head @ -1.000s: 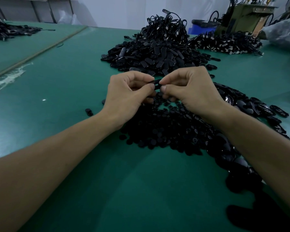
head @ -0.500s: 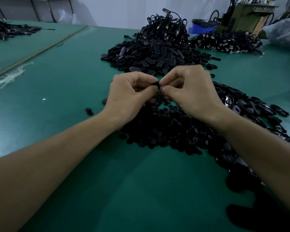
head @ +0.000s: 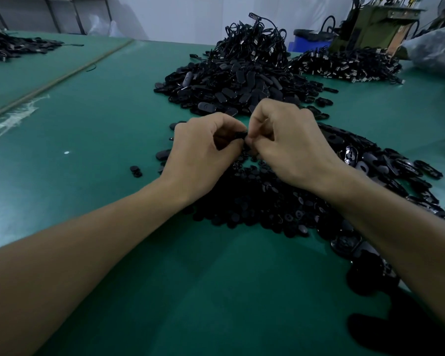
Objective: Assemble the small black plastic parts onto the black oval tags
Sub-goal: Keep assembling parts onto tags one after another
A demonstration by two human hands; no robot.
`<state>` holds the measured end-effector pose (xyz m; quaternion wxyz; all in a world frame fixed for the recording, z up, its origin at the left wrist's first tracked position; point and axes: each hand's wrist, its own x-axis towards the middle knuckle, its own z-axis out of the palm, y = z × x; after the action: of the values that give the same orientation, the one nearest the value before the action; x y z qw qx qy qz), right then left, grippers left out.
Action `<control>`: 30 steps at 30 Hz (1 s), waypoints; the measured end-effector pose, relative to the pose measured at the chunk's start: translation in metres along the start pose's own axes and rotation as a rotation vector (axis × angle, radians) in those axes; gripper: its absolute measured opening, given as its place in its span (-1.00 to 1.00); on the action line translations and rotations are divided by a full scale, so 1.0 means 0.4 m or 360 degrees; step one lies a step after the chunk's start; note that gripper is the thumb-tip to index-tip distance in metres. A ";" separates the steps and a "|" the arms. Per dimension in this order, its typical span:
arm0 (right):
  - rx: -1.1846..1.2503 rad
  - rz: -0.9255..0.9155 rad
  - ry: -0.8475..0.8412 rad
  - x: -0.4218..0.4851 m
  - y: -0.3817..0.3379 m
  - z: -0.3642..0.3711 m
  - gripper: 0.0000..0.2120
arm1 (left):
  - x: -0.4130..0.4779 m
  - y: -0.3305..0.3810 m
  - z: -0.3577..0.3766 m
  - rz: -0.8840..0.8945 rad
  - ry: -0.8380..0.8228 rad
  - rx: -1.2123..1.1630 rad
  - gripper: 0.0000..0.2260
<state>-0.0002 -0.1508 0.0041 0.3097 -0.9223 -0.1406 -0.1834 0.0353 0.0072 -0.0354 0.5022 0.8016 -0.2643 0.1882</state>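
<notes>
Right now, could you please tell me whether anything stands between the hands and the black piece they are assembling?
Nothing visible does. The left hand and the right hand both pinch the black piece directly at their fingertips, over the pile of loose parts. Most of the piece is hidden inside the pinch.

Left hand [head: 203, 152] and right hand [head: 290, 145] drop a touch toward 6 o'clock, nearer the parts pile [head: 254, 201]. Pinch closes up tighter. Black piece [head: 240, 135] between them was a clear strip; now only a nub shows, seemingly covered by the right thumb and index, hard to tell.
</notes>
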 end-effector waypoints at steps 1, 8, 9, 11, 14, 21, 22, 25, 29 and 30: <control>0.0000 0.0004 -0.0028 0.001 -0.005 0.002 -0.84 | -0.002 0.002 -0.001 0.0029 0.0024 0.0048 -0.85; 0.0119 0.0081 -0.0229 0.003 -0.017 -0.007 -0.80 | -0.001 -0.002 -0.008 0.0078 0.0075 0.0285 -0.92; 0.0146 0.0092 -0.0222 0.005 -0.014 -0.008 -0.82 | 0.000 -0.002 -0.007 0.0081 0.0085 0.0289 -0.92; 0.0191 0.0128 -0.0144 0.008 -0.003 -0.008 -0.87 | 0.000 -0.002 -0.004 0.0089 0.0105 0.0275 -0.90; 0.0106 0.0124 0.0026 0.010 0.023 -0.006 -0.93 | 0.001 -0.001 0.000 0.0044 0.0124 0.0130 -0.89; 0.0398 0.0123 -0.0025 0.015 0.042 -0.008 -0.85 | 0.010 -0.005 -0.008 -0.0238 0.0034 -0.0407 -0.83; 0.0445 0.0134 -0.0020 0.015 0.045 -0.009 -0.87 | 0.011 -0.007 -0.009 -0.0260 0.0032 -0.0440 -0.83; 0.0524 0.0157 -0.0018 0.016 0.050 -0.011 -0.90 | 0.013 -0.010 -0.009 -0.0273 0.0028 -0.0475 -0.84; 0.0478 0.0145 0.0001 0.018 0.056 -0.013 -0.91 | 0.015 -0.013 -0.007 -0.0275 0.0016 -0.0498 -0.84; 0.0459 0.0138 0.0001 0.018 0.057 -0.013 -0.91 | 0.015 -0.014 -0.007 -0.0278 0.0007 -0.0501 -0.84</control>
<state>0.0134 -0.1706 -0.0006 0.4466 -0.8734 -0.1254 -0.1482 0.0434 0.0102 -0.0347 0.6363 0.7327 -0.2187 0.1020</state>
